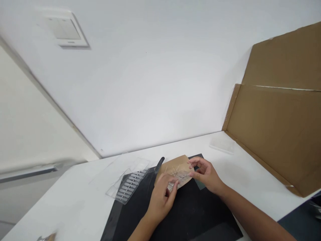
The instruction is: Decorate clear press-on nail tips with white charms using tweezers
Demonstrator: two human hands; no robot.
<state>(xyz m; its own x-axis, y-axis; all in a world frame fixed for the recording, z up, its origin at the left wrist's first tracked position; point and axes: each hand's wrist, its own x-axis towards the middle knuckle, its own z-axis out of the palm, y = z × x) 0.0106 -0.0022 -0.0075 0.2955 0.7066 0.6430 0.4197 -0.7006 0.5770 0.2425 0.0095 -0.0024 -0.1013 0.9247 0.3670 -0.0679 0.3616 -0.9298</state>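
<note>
Both hands are closed on a small clear plastic tray with moulded slots. My left hand pinches its near left end between thumb and fingers. At the tray's right end is my right hand, its thumb and fingertips closed at the edge. Beneath the tray lies a tan paper sheet with several thin pale sticks on it. A black, slightly curved handle sticks up beside the sheet's left edge; its lower part is hard to make out. Further left rests a clear plastic tray with rows of slots.
A black mat spreads under the hands on the white table. Another clear plastic box sits at the back right. Opened brown cardboard stands along the right. The white wall rises behind the table.
</note>
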